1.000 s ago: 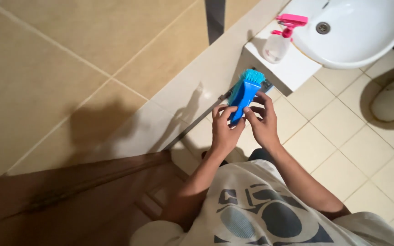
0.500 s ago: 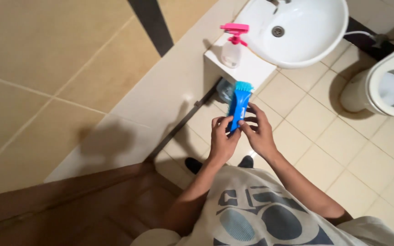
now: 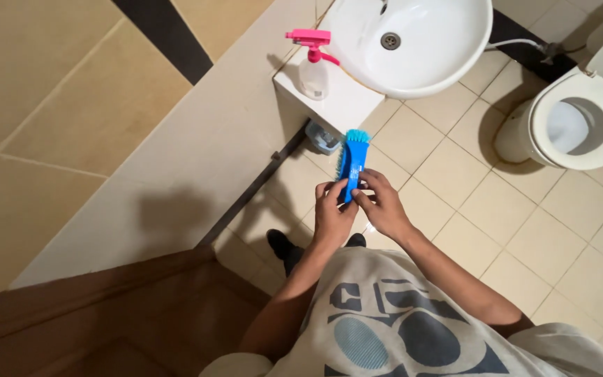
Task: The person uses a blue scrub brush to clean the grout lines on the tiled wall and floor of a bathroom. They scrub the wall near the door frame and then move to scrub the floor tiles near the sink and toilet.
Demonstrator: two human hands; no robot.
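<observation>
Over the tiled floor (image 3: 455, 230), both hands close on a blue brush (image 3: 352, 162): left hand (image 3: 332, 213) pinches its near end, right hand (image 3: 384, 202) grips beside it. Behind stand a spray bottle (image 3: 313, 66), sink (image 3: 413, 42) and toilet (image 3: 581, 119)

A: What stands along the wall?

B: A white round basin (image 3: 413, 45) with a metal drain; beside it, on a white ledge (image 3: 336, 98), a clear spray bottle (image 3: 313, 66) with a pink trigger head.

A: And on the floor?

B: Beige floor tiles (image 3: 525, 223); a white toilet (image 3: 577, 122), lid raised, at the far side; a small bluish container (image 3: 322, 136) under the ledge; a brown wooden door (image 3: 106, 314) near at hand.
</observation>
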